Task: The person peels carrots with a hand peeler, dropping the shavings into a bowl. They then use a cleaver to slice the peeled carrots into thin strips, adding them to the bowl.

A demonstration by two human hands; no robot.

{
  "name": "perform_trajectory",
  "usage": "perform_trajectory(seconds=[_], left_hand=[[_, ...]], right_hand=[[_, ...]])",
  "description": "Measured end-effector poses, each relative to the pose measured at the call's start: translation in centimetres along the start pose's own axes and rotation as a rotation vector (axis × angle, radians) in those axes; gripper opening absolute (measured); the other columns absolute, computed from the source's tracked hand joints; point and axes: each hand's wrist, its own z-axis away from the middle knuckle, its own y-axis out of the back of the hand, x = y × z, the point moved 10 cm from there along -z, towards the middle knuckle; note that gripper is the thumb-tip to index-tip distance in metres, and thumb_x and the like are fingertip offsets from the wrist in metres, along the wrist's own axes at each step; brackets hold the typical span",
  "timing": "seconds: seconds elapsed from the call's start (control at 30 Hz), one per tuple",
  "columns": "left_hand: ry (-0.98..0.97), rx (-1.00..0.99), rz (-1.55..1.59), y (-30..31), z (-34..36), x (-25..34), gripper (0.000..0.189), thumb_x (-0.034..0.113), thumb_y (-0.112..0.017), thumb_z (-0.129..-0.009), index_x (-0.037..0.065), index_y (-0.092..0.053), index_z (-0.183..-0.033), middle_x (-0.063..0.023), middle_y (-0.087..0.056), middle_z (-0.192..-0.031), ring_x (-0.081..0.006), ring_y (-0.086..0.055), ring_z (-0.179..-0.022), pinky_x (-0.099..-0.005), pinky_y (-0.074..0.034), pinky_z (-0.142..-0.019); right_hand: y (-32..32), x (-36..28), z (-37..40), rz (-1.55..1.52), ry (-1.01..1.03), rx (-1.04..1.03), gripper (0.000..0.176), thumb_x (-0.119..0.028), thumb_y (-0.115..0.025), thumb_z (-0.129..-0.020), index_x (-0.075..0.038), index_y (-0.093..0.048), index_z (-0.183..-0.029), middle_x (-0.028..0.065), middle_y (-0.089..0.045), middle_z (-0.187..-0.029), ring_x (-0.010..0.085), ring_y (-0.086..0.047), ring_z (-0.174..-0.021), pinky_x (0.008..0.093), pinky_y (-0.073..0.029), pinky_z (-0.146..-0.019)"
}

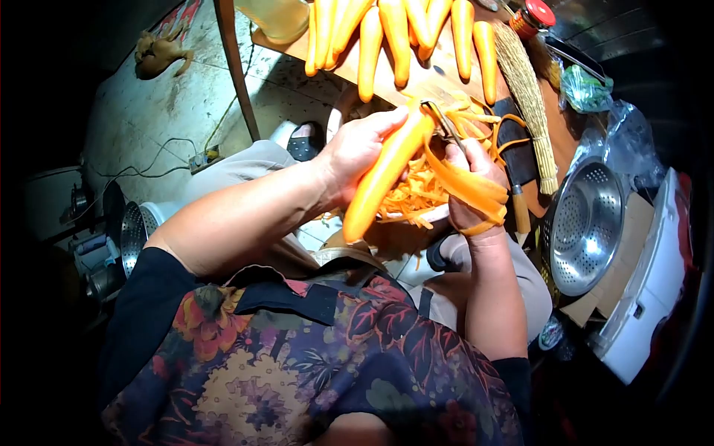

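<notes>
My left hand (355, 152) is closed around a large orange carrot (383, 178), which slants with its near end toward me. In my right hand (476, 171) is a peeler (445, 123), its head against the far end of the carrot. Long carrot peels (468, 186) drape over my right hand and wrist. Below both hands a bowl (338, 115) holds a heap of carrot peelings (409, 195); much of its rim is hidden by my hands and the carrot.
Several carrots (394, 41) lie on the wooden table (357, 72). To their right are a straw brush (524, 97), a dark-bladed knife (517, 149) and a red-lidded jar (532, 18). A steel colander (587, 227) stands at right beside a white foam box (647, 290).
</notes>
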Motion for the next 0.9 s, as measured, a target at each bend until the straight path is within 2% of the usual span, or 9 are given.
perform_trajectory(seconds=[0.03,0.1,0.17,0.23,0.3,0.37,0.5,0.73,0.9], left_hand=[[-0.001,-0.044,-0.034,0.4,-0.2,-0.2,0.041,0.043,-0.049,-0.095,0.005,-0.061,-0.104,-0.007,-0.062,-0.076,-0.0177,-0.059,-0.055,-0.027,-0.048,-0.05],[0.029,-0.022,-0.07,1.3,-0.5,-0.8,0.04,0.042,-0.047,-0.095,0.005,-0.061,-0.105,-0.0077,-0.063,-0.077,-0.0175,-0.059,-0.055,-0.0273,-0.049,-0.049],[0.044,-0.112,-0.119,1.0,0.5,-1.3,0.04,0.041,-0.046,-0.096,0.005,-0.06,-0.105,-0.0082,-0.063,-0.077,-0.0179,-0.06,-0.055,-0.0278,-0.049,-0.049],[0.05,-0.203,-0.177,-0.2,1.6,-2.4,0.042,0.041,-0.043,-0.096,0.004,-0.059,-0.107,-0.0099,-0.064,-0.079,-0.0194,-0.061,-0.055,-0.0291,-0.048,-0.048],[0.082,-0.215,-0.164,0.2,1.0,-2.2,0.045,0.043,-0.04,-0.096,0.004,-0.058,-0.108,-0.0111,-0.064,-0.081,-0.0215,-0.062,-0.057,-0.0294,-0.049,-0.048],[-0.038,-0.157,-0.117,0.8,-0.3,-0.2,0.048,0.045,-0.038,-0.095,0.004,-0.058,-0.109,-0.0117,-0.065,-0.083,-0.0225,-0.063,-0.061,-0.0296,-0.049,-0.049],[-0.16,0.008,-0.022,3.2,-2.5,3.0,0.046,0.045,-0.036,-0.095,0.006,-0.058,-0.108,-0.0095,-0.064,-0.082,-0.0206,-0.06,-0.06,-0.03,-0.048,-0.049],[-0.246,0.035,-0.024,4.7,-4.5,5.4,0.045,0.048,-0.038,-0.097,0.007,-0.055,-0.106,-0.0084,-0.058,-0.077,-0.02,-0.057,-0.056,-0.0315,-0.048,-0.048],[-0.239,0.038,-0.044,3.5,-4.1,5.2,0.044,0.046,-0.038,-0.098,0.007,-0.055,-0.106,-0.008,-0.058,-0.078,-0.0196,-0.057,-0.056,-0.0312,-0.048,-0.048]], right_hand=[[-0.2,0.2,0.4,-0.083,-0.064,-0.024,0.02,-0.022,-0.054,-0.092,-0.005,-0.055,-0.082,0.017,-0.056,-0.07,0.0354,-0.058,-0.067,0.0436,-0.044,-0.06],[-0.9,-0.6,1.0,0.034,0.148,-0.016,0.018,-0.021,-0.052,-0.092,-0.005,-0.057,-0.086,0.0169,-0.058,-0.075,0.0348,-0.06,-0.069,0.0433,-0.046,-0.062],[-0.4,2.1,0.8,0.22,-0.034,0.04,0.016,-0.016,-0.053,-0.091,-0.002,-0.06,-0.092,0.0163,-0.062,-0.077,0.0323,-0.063,-0.071,0.0394,-0.048,-0.062],[0.3,3.2,0.4,0.326,0.107,0.067,0.018,-0.019,-0.052,-0.092,-0.002,-0.059,-0.087,0.0166,-0.062,-0.076,0.0359,-0.061,-0.068,0.0416,-0.047,-0.059],[-0.6,4.1,0.3,0.332,0.009,-0.021,0.023,-0.023,-0.052,-0.093,-0.003,-0.058,-0.084,0.0173,-0.061,-0.076,0.0355,-0.06,-0.069,0.0402,-0.046,-0.061],[-0.4,4.3,0.8,0.045,-0.188,-0.007,0.025,-0.026,-0.05,-0.093,-0.003,-0.059,-0.088,0.0217,-0.062,-0.081,0.0397,-0.06,-0.074,0.0446,-0.046,-0.066],[-1.5,0.3,1.5,-0.1,-0.159,-0.05,0.022,-0.023,-0.055,-0.092,-0.004,-0.055,-0.081,0.0177,-0.058,-0.073,0.0351,-0.058,-0.067,0.0404,-0.046,-0.062],[-4.3,-5.8,4.8,-0.105,0.261,-0.16,0.013,-0.018,-0.067,-0.081,-0.008,-0.058,-0.085,0.0105,-0.056,-0.072,0.0295,-0.058,-0.065,0.0377,-0.047,-0.058],[-4.2,-5.8,5.1,-0.045,0.304,-0.139,0.013,-0.017,-0.067,-0.08,-0.008,-0.058,-0.085,0.0104,-0.055,-0.071,0.0295,-0.058,-0.065,0.0379,-0.046,-0.058]])
